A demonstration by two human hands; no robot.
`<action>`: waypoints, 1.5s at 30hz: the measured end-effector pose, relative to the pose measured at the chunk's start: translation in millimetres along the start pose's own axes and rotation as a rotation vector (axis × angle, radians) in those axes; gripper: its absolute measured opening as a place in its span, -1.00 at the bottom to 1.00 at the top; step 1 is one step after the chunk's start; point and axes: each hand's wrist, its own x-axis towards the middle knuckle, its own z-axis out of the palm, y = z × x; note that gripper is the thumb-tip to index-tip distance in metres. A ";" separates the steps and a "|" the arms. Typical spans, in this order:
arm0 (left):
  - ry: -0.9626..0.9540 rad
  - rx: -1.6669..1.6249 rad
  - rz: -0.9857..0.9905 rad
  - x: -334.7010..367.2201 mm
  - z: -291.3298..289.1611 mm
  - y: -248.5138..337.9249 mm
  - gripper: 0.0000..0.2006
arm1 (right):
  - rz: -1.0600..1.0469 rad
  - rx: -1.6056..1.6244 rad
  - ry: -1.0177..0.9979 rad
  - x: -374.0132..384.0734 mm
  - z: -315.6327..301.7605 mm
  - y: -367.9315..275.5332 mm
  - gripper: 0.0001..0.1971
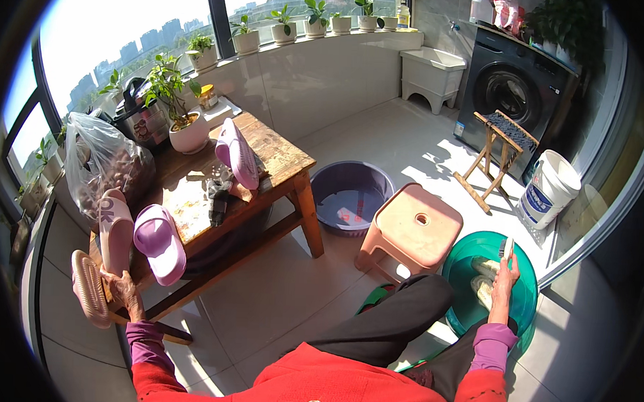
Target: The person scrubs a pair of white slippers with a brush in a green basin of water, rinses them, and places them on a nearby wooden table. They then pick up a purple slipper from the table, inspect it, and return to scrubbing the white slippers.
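Observation:
At the near left end of the wooden table (284, 156), my left hand (122, 294) is closed at the heel of a pale pink slipper (116, 235). A second pink slipper (90, 289) with a ribbed sole leans right beside that hand, over the table's edge. A lilac slipper (160, 244) rests on the table just to the right, and another lilac slipper (236, 154) tilts near the far edge. My right hand (504, 284) grips a scrub brush (506, 249), its dark bristles facing left. Beneath it, a pair of pale shoes (483, 288) lies in the green basin (521, 328).
An orange plastic stool (425, 231) stands before me, with a purple basin (328, 226) behind it. A folding stool (502, 148), white bucket (553, 182) and washing machine (510, 91) are at right. The table also holds a filled plastic bag (111, 167) and a potted plant (188, 134).

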 end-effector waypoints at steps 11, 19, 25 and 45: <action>-0.022 -0.165 -0.086 -67.4 4.7 54.4 -0.58 | -0.011 0.032 0.045 -6.8 6.0 -5.9 -0.51; -0.452 -0.279 -0.282 -169.4 2.3 110.3 -0.59 | -0.018 -0.009 0.085 -6.3 10.1 -4.3 -0.53; -0.537 -0.288 -0.330 -183.3 2.2 116.0 -0.60 | -0.055 -0.041 0.080 -10.0 9.4 -9.9 -0.51; -0.615 -0.302 -0.365 -187.4 0.8 114.3 -0.61 | -0.040 -0.002 0.075 -8.0 8.1 -5.7 -0.53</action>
